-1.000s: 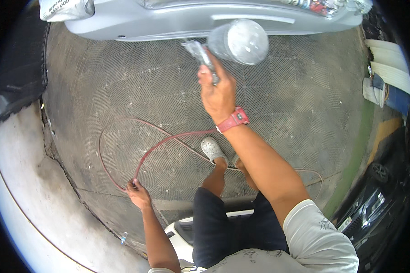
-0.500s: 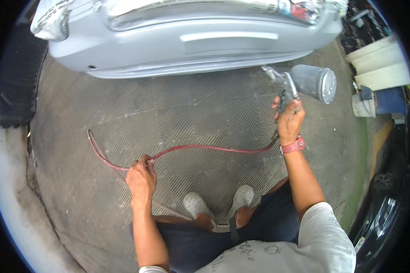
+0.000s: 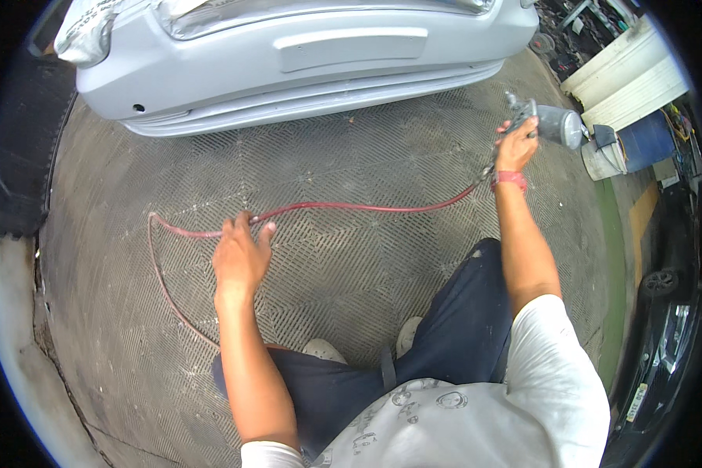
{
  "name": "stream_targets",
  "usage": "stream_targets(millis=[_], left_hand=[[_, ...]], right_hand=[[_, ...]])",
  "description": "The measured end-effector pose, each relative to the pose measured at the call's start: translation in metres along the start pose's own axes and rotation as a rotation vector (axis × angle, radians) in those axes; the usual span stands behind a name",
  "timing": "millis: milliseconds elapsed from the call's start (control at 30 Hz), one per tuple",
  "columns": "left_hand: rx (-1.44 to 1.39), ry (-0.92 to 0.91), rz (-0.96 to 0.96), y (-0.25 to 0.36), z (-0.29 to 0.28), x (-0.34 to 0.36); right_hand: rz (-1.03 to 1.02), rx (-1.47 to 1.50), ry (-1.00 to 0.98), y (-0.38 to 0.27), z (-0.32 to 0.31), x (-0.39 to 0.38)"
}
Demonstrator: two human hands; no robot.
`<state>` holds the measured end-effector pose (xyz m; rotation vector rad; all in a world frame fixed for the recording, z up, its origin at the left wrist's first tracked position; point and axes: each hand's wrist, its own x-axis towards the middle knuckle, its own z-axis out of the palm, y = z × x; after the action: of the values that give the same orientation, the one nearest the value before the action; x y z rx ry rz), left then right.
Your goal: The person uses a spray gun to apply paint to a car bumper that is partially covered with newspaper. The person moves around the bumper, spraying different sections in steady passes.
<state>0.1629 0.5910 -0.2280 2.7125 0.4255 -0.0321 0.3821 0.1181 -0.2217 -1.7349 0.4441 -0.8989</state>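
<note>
My right hand (image 3: 516, 150) is wrapped round the handle of a paint spray gun (image 3: 558, 127). The gun is grey, with a large cylindrical cup at its right side, and is held out to the far right. A red air hose (image 3: 366, 207) runs from below the gun leftward to my left hand (image 3: 238, 265). The hose passes under the fingers of that hand, which hold it loosely, the thumb standing off. Past the hand the hose bends and drops back toward my legs. Ahead lies a silver-grey car bumper (image 3: 210, 74), apart from the gun.
Masking sheet (image 3: 90, 31) covers parts above the bumper. At the right stand a white bucket (image 3: 600, 160), a blue drum (image 3: 649, 144) and pale panels (image 3: 624, 74). A dark car (image 3: 655, 351) is at the far right. The floor (image 3: 351, 281) is patterned.
My right hand has swung the spray gun right, past the bumper's end. My left hand has moved slightly forward with the hose, its thumb now lifted. The view has shifted, and my knee is bent more.
</note>
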Motion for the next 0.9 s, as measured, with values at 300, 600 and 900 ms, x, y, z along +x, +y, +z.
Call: stream_targets(millis=[300, 600, 900], left_hand=[[-0.021, 0.281, -0.282, -0.063, -0.024, 0.023], [0.029, 0.469, -0.379, -0.078, -0.039, 0.016], [-0.027, 0.133, -0.302, -0.064, -0.021, 0.029]], right_hand=[[-0.009, 0.286, -0.460, -0.017, 0.076, -0.217], [-0.275, 0.405, -0.806, -0.074, 0.163, -0.341], [-0.129, 0.341, -0.662, -0.032, 0.129, -0.274]])
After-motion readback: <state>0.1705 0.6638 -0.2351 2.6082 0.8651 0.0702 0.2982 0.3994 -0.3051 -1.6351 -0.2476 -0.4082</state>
